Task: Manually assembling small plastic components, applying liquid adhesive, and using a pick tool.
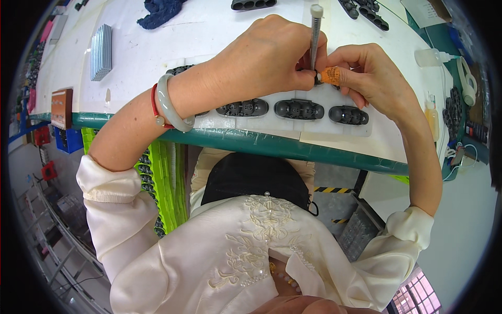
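My left hand (282, 55) is closed in a pinch around a slim rod (315, 39) with a ribbed, metallic shaft and a pale top, which stands nearly upright. Facing it, my right hand (372, 76) is closed too, an orange wrap (330, 76) at its thumb tip. Both sets of fingertips meet at a small dark part (317, 79), mostly hidden by them. Just below lie black oblong housings with round openings: one left of centre (242, 108), one in the middle (299, 109) and a shorter one (349, 115) under my right hand. They rest on a whitish translucent mat (361, 132).
The table has a green front edge (251, 140). A silvery ribbed block (101, 52) and a blue cloth (159, 13) lie to the left. More black housings (366, 13) sit at the back. Rightward stand a clear squeeze bottle (431, 57) and a small yellowish bottle (432, 118).
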Tool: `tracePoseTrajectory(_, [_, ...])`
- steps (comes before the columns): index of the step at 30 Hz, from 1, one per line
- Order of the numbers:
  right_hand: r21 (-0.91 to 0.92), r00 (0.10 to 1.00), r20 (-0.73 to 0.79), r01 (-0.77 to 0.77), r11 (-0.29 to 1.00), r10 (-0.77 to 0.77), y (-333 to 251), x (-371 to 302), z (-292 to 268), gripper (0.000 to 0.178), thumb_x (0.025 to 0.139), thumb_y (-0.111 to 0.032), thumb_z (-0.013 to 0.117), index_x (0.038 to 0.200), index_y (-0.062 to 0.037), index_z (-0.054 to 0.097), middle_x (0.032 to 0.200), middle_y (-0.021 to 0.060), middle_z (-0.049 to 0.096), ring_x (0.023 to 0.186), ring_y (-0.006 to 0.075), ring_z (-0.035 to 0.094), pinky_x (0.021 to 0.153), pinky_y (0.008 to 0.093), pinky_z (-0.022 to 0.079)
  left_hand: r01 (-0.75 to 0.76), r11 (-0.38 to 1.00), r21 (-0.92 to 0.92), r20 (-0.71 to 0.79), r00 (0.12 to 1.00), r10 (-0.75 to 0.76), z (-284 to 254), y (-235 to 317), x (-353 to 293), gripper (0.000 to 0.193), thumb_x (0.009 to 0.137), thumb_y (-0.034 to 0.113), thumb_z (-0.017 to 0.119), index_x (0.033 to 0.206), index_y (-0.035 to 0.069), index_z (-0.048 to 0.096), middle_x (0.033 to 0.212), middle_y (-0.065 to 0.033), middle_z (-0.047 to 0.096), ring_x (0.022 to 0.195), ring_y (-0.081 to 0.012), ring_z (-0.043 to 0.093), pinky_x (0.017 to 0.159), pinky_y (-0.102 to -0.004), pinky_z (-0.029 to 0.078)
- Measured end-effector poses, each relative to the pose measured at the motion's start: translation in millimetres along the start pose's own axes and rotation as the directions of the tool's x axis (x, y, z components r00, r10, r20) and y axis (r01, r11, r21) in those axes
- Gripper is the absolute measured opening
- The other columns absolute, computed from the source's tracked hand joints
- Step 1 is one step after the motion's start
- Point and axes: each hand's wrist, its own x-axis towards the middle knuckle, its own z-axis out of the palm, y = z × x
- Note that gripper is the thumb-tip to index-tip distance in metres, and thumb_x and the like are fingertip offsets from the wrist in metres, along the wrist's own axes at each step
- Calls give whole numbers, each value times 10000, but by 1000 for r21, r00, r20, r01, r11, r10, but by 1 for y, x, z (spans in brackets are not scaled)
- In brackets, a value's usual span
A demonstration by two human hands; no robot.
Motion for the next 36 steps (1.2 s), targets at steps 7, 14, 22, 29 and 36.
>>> tracePoseTrajectory(7, [13, 1000, -5, 15, 1000, -15, -2, 4, 4, 151, 785, -72, 562, 880, 19, 638, 536, 15, 505, 370, 54, 414, 366, 195, 319, -38, 998, -51, 1, 999, 38, 0, -7, -4, 108, 690, -36, 638, 787, -10, 597, 733, -75, 639, 685, -156, 638, 616, -246, 545])
tracePoseTrajectory(14, [10, 999, -40, -29, 1000, 29, -9, 2, 8, 122, 779, -105, 596, 815, 9, 626, 520, 21, 509, 363, 54, 410, 367, 196, 311, 44, 977, -208, 107, 994, -22, -11, -2, 0, 111, 750, -8, 634, 859, -8, 610, 792, -83, 649, 722, -128, 631, 644, -242, 534])
tracePoseTrajectory(22, [15, 1000, -12, 21, 1000, -21, -4, 2, 6, 127, 778, -90, 581, 834, 15, 626, 529, 18, 504, 362, 56, 417, 366, 201, 313, 53, 945, -324, 80, 996, -29, -7, -10, -3, 99, 792, 18, 618, 886, -10, 602, 811, -66, 641, 770, -104, 614, 678, -223, 521])
tracePoseTrajectory(29, [3, 1000, -15, 2, 1000, -2, -2, 3, 7, 143, 786, -57, 539, 868, 16, 630, 547, 16, 491, 366, 54, 408, 365, 200, 315, 20, 954, -299, 31, 999, -11, -4, -9, -5, 126, 752, -19, 616, 874, 0, 597, 789, -63, 633, 757, -104, 615, 637, -226, 538])
tracePoseTrajectory(36, [-3, 1000, -20, -19, 1000, 19, -5, 2, 6, 130, 773, -51, 541, 850, -2, 633, 551, 17, 496, 369, 54, 402, 365, 199, 314, -58, 983, -173, 9, 998, 60, -5, -6, -2, 125, 730, -29, 612, 844, 15, 589, 779, -74, 642, 716, -140, 636, 639, -243, 549])
